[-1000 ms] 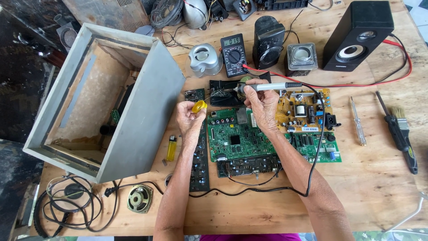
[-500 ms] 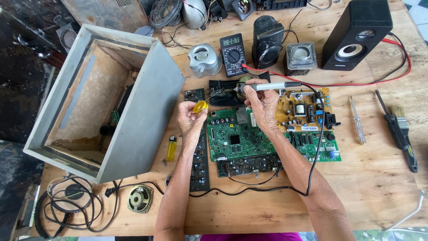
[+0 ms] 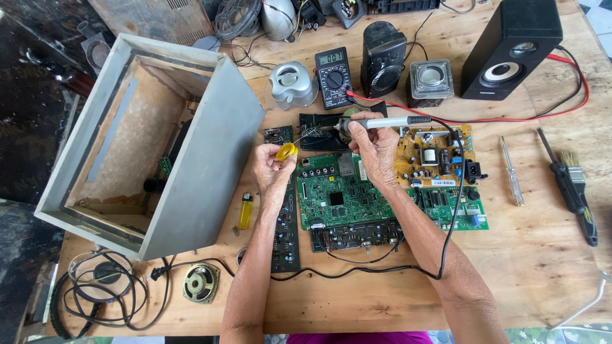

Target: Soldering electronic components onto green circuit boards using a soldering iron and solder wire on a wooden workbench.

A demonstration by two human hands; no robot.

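My right hand (image 3: 373,148) grips a grey soldering iron (image 3: 389,122), its tip pointing left over a small black board (image 3: 319,137). My left hand (image 3: 271,167) pinches a small yellow spool of solder (image 3: 286,151), whose thin wire runs up to the iron's tip. Below both hands lies a green circuit board (image 3: 338,200), with a yellow-brown board (image 3: 437,156) to its right. The iron's black cord (image 3: 446,223) loops down past my right forearm.
A large grey metal case (image 3: 204,159) stands open at the left. Behind the boards are a multimeter (image 3: 333,76), a small speaker (image 3: 381,58) and a black speaker box (image 3: 510,48). A screwdriver (image 3: 512,172) and brush (image 3: 574,185) lie right; a yellow lighter (image 3: 245,211) and loose speaker (image 3: 201,282) lie left.
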